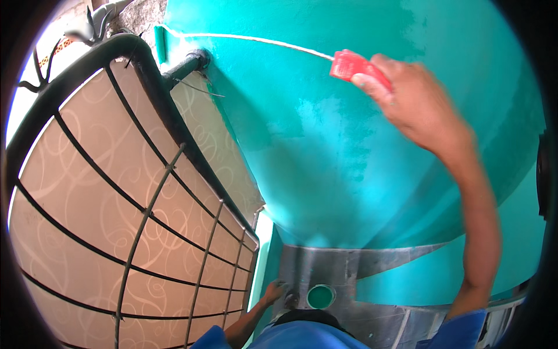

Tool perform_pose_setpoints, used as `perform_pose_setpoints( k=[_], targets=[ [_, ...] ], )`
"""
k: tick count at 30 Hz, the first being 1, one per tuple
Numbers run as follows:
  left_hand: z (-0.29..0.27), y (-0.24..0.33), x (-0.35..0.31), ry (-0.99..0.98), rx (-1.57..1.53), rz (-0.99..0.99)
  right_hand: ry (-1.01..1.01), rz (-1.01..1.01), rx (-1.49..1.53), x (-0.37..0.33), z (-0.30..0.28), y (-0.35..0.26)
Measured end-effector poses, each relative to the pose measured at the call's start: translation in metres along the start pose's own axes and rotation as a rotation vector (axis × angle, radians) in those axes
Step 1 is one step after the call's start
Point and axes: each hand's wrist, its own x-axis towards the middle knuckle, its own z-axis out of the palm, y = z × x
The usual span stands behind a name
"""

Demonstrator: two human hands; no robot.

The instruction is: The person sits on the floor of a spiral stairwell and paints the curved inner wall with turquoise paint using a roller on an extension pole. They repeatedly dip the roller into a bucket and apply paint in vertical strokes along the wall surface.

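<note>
My right hand [415,99] is raised in front of the turquoise wall, closed around the red handle of a paint roller [343,65]. From the handle a long white rod runs left to the narrow turquoise roller sleeve [160,45], which stands upright at the wall's far left edge. Fresh-looking, uneven patches of turquoise paint show on the wall [325,128]. Low down near my body, my left hand [274,291] is beside the turquoise ledge, its fingers loosely extended and small in view. Nothing can be seen held in it.
A bucket of green paint [321,296] stands on the grey floor below me. Along the left runs a dark metal railing [163,110] with crossing bars, in front of a patterned beige panel [87,192]. A pipe stub [189,64] joins railing and wall, with a thin wire beside it.
</note>
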Motion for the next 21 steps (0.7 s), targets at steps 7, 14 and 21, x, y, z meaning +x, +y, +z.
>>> perform_pose_setpoints(
  k=[7, 14, 21],
  targets=[
    [-0.01, 0.004, 0.006, -0.002, 0.048, -0.065, -0.164, 0.104, 0.063, 0.003, -0.033, 0.007],
    [-0.025, 0.03, 0.0, -0.054, 0.118, -0.102, 0.049, -0.067, -0.034, 0.005, -0.01, 0.016],
    [-0.021, -0.012, 0.018, 0.003, 0.056, -0.022, -0.123, 0.17, -0.122, -0.03, -0.033, 0.0]
  ],
)
